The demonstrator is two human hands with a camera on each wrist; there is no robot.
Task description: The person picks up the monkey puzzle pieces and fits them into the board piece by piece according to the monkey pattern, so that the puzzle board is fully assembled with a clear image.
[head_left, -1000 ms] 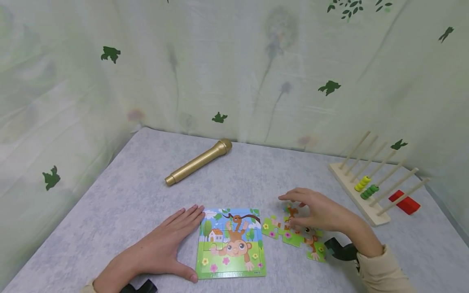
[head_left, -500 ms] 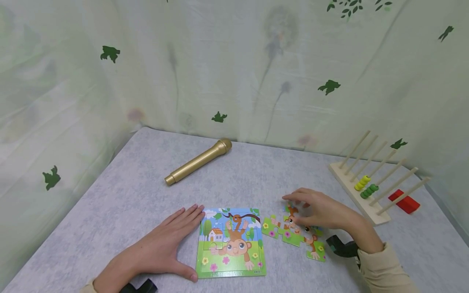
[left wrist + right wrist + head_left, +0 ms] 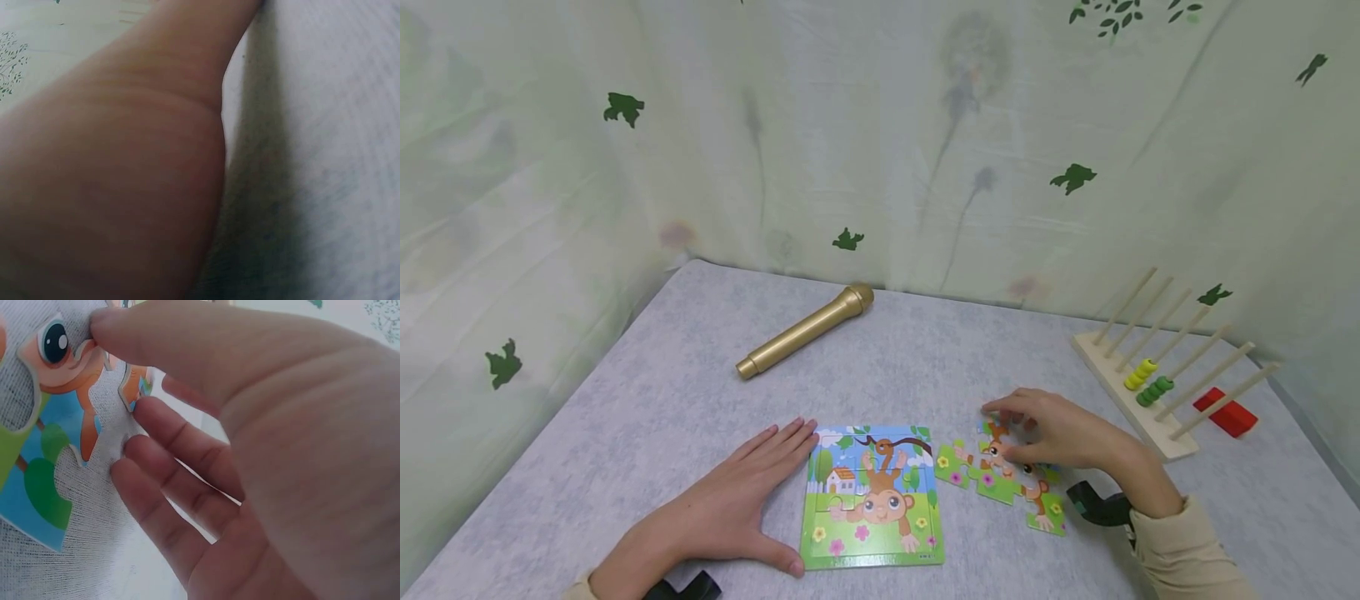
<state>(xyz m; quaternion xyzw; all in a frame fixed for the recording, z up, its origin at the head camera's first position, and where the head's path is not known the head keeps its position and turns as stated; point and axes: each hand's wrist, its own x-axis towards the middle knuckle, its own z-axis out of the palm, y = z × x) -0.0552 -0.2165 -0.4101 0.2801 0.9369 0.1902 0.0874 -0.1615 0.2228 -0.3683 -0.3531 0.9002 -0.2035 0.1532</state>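
My left hand [image 3: 737, 500] lies spread on the table, its fingertips at the upper left edge of a square monkey jigsaw puzzle [image 3: 872, 562] and its thumb at the lower left corner. Only the heel of that hand [image 3: 144, 144] fills the left wrist view. Over a cluster of loose puzzle pieces [image 3: 996, 487] right of the board, my right hand [image 3: 1063, 429] hovers with loosely bent fingers. In the right wrist view its thumb [image 3: 144, 331] overlaps a piece with a monkey's eye [image 3: 53, 375], and the other fingers are apart. The index finger is largely hidden there.
A gold microphone [image 3: 805, 332] lies behind the puzzle. At the right stands a wooden peg rack [image 3: 1131, 396] with yellow beads [image 3: 1141, 375] and green beads [image 3: 1155, 392]. Red blocks [image 3: 1227, 414] lie beside it. A patterned curtain [image 3: 895, 150] hangs behind the table.
My right hand has shifted slightly right over the loose pieces, uncovering a little more of them. The left hand and the puzzle board have stayed in place.
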